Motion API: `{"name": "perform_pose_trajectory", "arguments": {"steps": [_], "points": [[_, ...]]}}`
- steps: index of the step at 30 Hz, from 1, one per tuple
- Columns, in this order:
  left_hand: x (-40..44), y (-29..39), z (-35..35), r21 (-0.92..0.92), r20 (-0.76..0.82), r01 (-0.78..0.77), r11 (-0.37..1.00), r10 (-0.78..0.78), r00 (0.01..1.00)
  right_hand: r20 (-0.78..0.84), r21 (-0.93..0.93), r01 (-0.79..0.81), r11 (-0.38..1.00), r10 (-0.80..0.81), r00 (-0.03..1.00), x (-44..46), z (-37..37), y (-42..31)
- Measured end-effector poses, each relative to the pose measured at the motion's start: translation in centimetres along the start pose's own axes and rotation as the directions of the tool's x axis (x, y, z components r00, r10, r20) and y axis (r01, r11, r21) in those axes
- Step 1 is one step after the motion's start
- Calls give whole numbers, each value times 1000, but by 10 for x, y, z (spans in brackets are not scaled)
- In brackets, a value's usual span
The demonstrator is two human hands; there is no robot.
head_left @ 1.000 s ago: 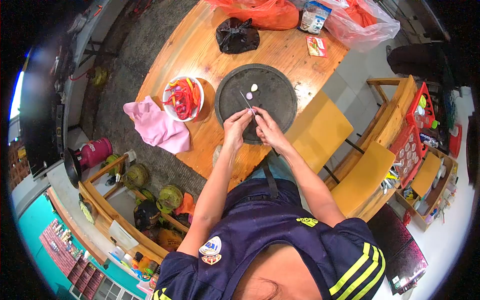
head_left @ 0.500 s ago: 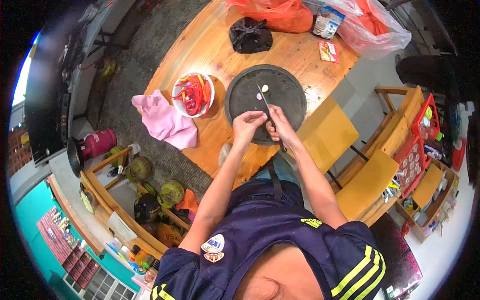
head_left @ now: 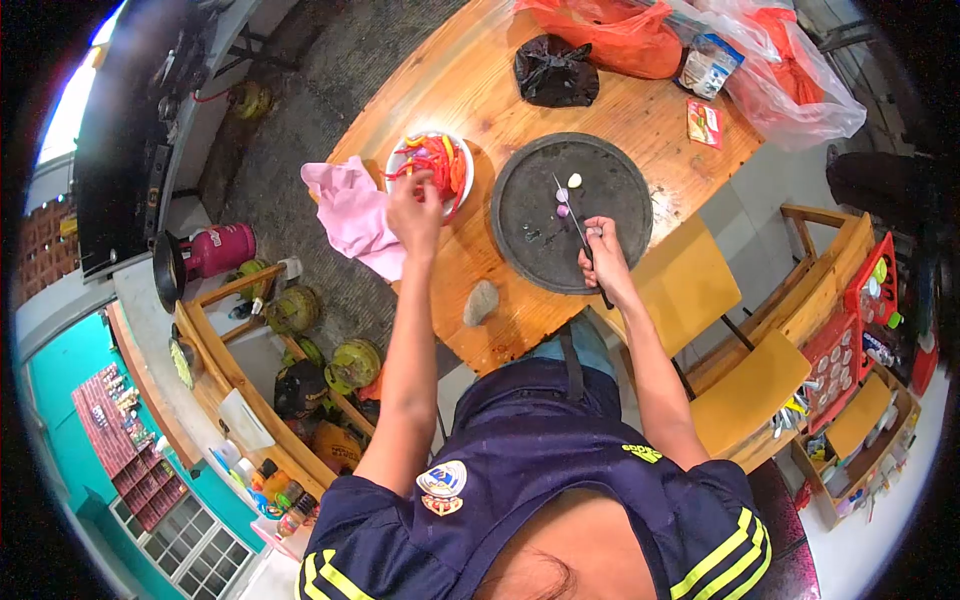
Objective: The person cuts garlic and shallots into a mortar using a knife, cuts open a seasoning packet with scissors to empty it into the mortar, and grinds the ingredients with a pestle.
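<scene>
My right hand [head_left: 605, 262] grips a kitchen knife [head_left: 574, 218], its blade pointing away over the round dark board [head_left: 520, 250]. A small pale patch shows at its fingers; I cannot make out what it is. Near the blade lie a pale peeled clove [head_left: 574, 181] and small purple shallot pieces [head_left: 562, 211]. My left hand [head_left: 414, 212] reaches over the near rim of a white bowl [head_left: 466, 172] with red and orange chilies [head_left: 436, 158] in it. Its fingers are loosely bent and look apart, partly in front of the chilies.
A pink cloth [head_left: 355, 215] lies left of the bowl, and a grey stone [head_left: 482, 302] near the table's front edge. At the far side are a black plastic bag [head_left: 556, 72], red and clear bags [head_left: 610, 40], a packet [head_left: 710, 66] and a red sachet [head_left: 704, 124]. Yellow stools [head_left: 685, 290] stand at right.
My left hand has left the board and moved left to the bowl of chilies. My right hand still holds the knife. Another purple piece shows on the board, and the view has shifted.
</scene>
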State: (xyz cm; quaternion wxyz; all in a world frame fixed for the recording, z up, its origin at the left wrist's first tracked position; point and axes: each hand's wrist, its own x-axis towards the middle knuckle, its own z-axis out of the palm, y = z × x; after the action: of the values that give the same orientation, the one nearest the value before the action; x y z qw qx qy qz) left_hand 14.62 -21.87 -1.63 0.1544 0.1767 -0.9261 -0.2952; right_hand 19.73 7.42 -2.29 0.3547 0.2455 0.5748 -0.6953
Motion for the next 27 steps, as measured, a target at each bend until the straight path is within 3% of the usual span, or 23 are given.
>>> {"name": "perform_pose_trajectory", "arguments": {"steps": [2,11,14,20,27], "points": [[24,-12,-3,199,-52,-127,972,140,989,19,-3,-3,1000,3,1000,-1,2,-3],[64,-32,26,465,81,-103,879,74,994,51,-38,57,998,-55,997,4,-6,5],[71,-30,29,421,145,110,900,-186,972,22,-43,70,997,-69,997,2,-7,7],[81,-11,8,466,416,114,878,-331,847,10,-59,77,995,-76,997,4,-6,10],[80,-21,14,536,455,-41,843,-248,855,-10,-51,91,995,-92,996,9,-6,18]]}}
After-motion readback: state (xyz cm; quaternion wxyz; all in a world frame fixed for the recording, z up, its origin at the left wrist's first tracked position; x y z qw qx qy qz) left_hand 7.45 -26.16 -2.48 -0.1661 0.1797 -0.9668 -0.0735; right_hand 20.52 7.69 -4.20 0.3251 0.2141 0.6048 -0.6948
